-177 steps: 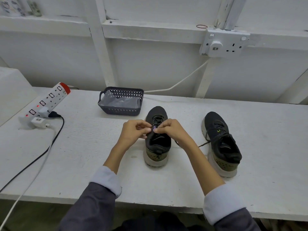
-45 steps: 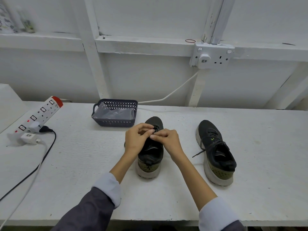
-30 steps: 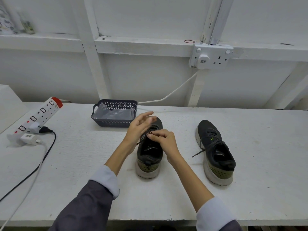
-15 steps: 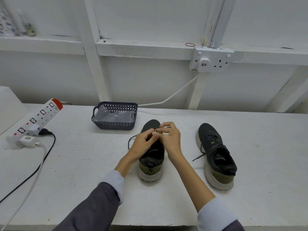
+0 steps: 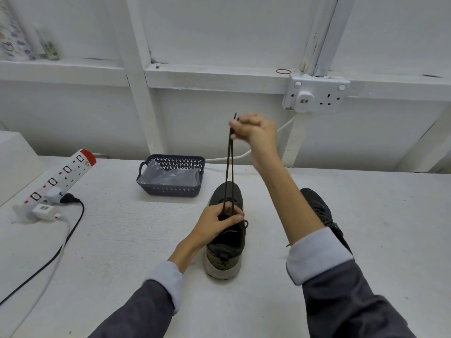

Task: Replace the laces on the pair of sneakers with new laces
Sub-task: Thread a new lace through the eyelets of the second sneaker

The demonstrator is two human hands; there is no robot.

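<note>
One sneaker (image 5: 225,240) on the bench (image 5: 122,240) is nearly unlaced, I reckon: my right grip (image 5: 256,132) pinches both ends of the lace (image 5: 228,167) high, my left grip (image 5: 214,223) pins the shoe, and the second sneaker (image 5: 317,206) beside it waits, laced.

The desk (image 5: 122,240) has rough white paint; the sneaker (image 5: 230,240) is matt black cloth, the basket (image 5: 170,191) perforated plastic
</note>
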